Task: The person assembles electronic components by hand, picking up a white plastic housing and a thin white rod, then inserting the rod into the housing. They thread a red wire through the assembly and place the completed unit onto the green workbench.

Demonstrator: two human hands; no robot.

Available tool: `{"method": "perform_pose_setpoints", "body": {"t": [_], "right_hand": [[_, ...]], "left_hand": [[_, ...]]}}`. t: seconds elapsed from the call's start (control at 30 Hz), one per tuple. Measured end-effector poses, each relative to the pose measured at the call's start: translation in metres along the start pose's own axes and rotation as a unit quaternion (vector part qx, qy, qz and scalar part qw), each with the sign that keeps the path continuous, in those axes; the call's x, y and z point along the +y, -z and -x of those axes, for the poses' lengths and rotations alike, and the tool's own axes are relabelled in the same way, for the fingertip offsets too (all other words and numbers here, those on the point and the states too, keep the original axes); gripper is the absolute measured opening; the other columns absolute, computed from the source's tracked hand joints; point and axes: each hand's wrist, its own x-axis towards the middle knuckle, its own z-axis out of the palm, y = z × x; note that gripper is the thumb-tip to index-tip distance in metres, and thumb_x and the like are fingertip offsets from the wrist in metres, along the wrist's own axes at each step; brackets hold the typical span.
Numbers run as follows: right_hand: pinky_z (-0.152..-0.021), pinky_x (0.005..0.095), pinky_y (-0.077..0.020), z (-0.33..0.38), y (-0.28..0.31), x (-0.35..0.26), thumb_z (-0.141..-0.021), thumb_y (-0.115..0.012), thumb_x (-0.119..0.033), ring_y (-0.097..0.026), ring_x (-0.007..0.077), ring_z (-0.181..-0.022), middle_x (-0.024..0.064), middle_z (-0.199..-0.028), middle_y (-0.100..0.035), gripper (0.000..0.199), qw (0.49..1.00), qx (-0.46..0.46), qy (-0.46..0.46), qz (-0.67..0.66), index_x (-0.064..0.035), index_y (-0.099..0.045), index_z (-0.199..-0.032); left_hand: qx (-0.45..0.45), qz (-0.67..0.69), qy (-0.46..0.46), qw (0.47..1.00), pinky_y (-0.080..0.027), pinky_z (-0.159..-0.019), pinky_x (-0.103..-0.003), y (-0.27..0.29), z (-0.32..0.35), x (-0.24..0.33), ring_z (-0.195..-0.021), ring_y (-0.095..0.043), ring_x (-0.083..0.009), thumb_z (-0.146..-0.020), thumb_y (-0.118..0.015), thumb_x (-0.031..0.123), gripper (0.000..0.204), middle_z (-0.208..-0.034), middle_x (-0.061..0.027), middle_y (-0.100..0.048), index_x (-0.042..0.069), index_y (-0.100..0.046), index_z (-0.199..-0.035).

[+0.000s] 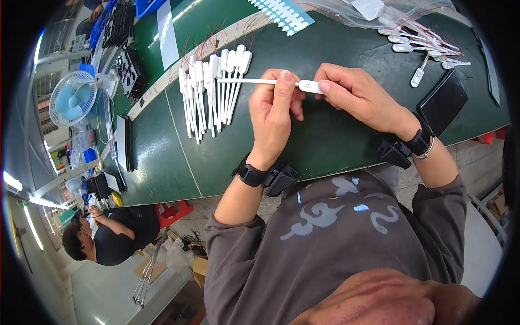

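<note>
Level across the front of me lies a white wand (246, 81) with a thin stem and a flat, rounded handle bearing a round button. My left hand (272, 114) is closed around the stem near the handle, thumb on top. The handle's right end is pinched between thumb and fingers of my right hand (365, 100). Just left of my left hand, several similar white wands (214, 92) lie side by side on the green table (154, 143). Thin red wires stick out from their far ends. The stem's left tip overlaps this group.
A clear plastic bag (352, 15) and white wired pieces (403, 47) lie at the far right, near a black phone-like slab (444, 102). A light-blue label sheet (284, 15) lies at the back. To the left are a blue fan (72, 102) and a seated person (116, 233).
</note>
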Motion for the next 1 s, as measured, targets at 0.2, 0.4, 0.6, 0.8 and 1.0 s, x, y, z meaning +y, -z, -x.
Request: {"method": "perform_pose_setpoints", "body": {"t": [0.2, 0.4, 0.6, 0.8, 1.0], "right_hand": [[-0.060, 0.0217, -0.0409, -0.001, -0.012, 0.002, -0.104, -0.050, -0.030, -0.047, 0.0058, -0.064, -0.0026, -0.074, -0.053, 0.026, 0.982, 0.003, -0.078, -0.170, -0.0045, -0.055, -0.099], [-0.062, 0.0204, -0.0440, -0.002, -0.006, 0.007, -0.104, -0.052, -0.030, -0.050, 0.0043, -0.068, -0.0028, -0.078, -0.055, 0.025, 0.960, -0.048, -0.119, -0.251, -0.0051, -0.055, -0.102], [-0.062, 0.0204, -0.0437, -0.001, -0.007, 0.012, -0.104, -0.052, -0.029, -0.051, 0.0039, -0.069, -0.0031, -0.078, -0.055, 0.024, 0.960, -0.054, -0.097, -0.255, -0.0056, -0.055, -0.101], [-0.060, 0.0204, -0.0413, -0.004, -0.008, 0.004, -0.104, -0.052, -0.029, -0.048, 0.0038, -0.067, -0.0042, -0.077, -0.052, 0.023, 0.957, -0.048, -0.130, -0.255, -0.0068, -0.055, -0.099], [-0.059, 0.0204, -0.0390, -0.005, -0.007, 0.008, -0.103, -0.053, -0.028, -0.046, 0.0041, -0.065, -0.0047, -0.075, -0.049, 0.021, 0.967, -0.056, -0.092, -0.231, -0.0076, -0.054, -0.097]], "left_hand": [[0.018, -0.080, -0.050, 0.995, -0.039, -0.048, -0.020, 0.002, 0.000, -0.004, -0.056, -0.049, -0.0045, -0.102, -0.060, 0.026, 0.025, -0.072, -0.0010, -0.057, 0.003, -0.057, -0.091], [0.006, -0.091, -0.044, 0.995, -0.039, -0.048, -0.020, 0.000, 0.003, -0.002, -0.056, -0.049, -0.0041, -0.102, -0.061, 0.025, 0.024, -0.072, -0.0007, -0.057, 0.004, -0.057, -0.091], [0.011, -0.100, -0.055, 0.993, -0.038, -0.049, -0.019, -0.001, 0.002, -0.003, -0.056, -0.050, -0.0040, -0.101, -0.063, 0.024, 0.023, -0.072, -0.0004, -0.058, 0.004, -0.057, -0.091], [0.015, -0.095, -0.057, 0.994, -0.038, -0.049, -0.019, 0.001, 0.002, -0.001, -0.056, -0.050, -0.0038, -0.100, -0.064, 0.022, 0.022, -0.073, -0.0004, -0.059, 0.004, -0.058, -0.090], [0.023, -0.106, -0.051, 0.993, -0.038, -0.052, -0.020, -0.001, 0.003, -0.003, -0.060, -0.049, -0.0028, -0.100, -0.064, 0.020, 0.019, -0.073, 0.0004, -0.060, 0.003, -0.060, -0.092]]}}
